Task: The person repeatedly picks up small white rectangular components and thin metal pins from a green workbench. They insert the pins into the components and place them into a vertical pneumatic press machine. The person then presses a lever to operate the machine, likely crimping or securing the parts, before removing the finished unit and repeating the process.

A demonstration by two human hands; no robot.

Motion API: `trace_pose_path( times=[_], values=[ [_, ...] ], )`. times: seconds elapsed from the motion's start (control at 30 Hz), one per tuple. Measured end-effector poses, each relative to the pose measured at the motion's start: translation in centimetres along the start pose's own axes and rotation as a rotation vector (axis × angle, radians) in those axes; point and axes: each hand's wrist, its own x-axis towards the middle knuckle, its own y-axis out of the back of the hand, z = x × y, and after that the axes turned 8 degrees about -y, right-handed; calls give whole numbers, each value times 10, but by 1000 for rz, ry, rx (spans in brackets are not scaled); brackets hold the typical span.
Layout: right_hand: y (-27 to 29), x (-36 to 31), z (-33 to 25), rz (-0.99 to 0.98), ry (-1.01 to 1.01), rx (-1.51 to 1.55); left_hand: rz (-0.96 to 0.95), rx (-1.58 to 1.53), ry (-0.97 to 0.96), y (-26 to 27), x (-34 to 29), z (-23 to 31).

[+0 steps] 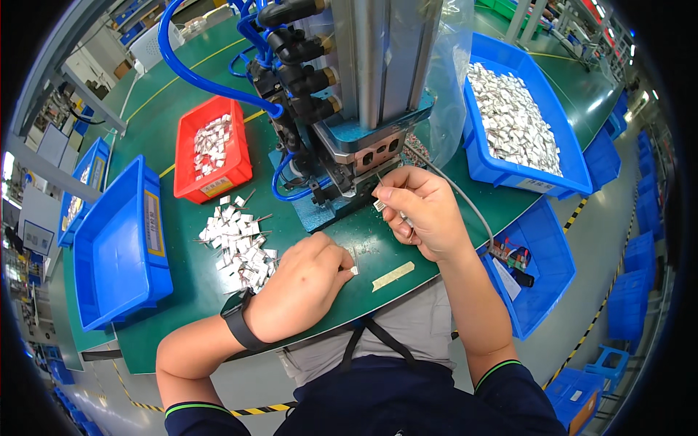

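My right hand [420, 211] pinches a small silver component [379, 206] with thin wire leads just in front of the grey press machine [363, 138]. My left hand [307, 282] rests on the green table [189, 283] with its fingers curled around another small silver component [353, 269]. A loose pile of the same small components [240, 243] lies just left of my left hand. A black band sits on my left wrist.
A red bin [211, 149] holds a few components behind the pile. An empty blue bin [116, 247] stands at the left; a full blue bin [520, 120] at the right. Blue air hoses [196, 73] loop from the machine. Another blue bin [538, 276] hangs below the table edge.
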Motion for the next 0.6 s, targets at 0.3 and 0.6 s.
trace_pose_path(
  times=[0.3,0.6],
  values=[
    [5,-2,-2,-114,-118,4,177,-408,271,2,8,-1],
    [-2,-6,-5,-244,-265,-186,370,-758,373,-1,10,-3]
  ],
)
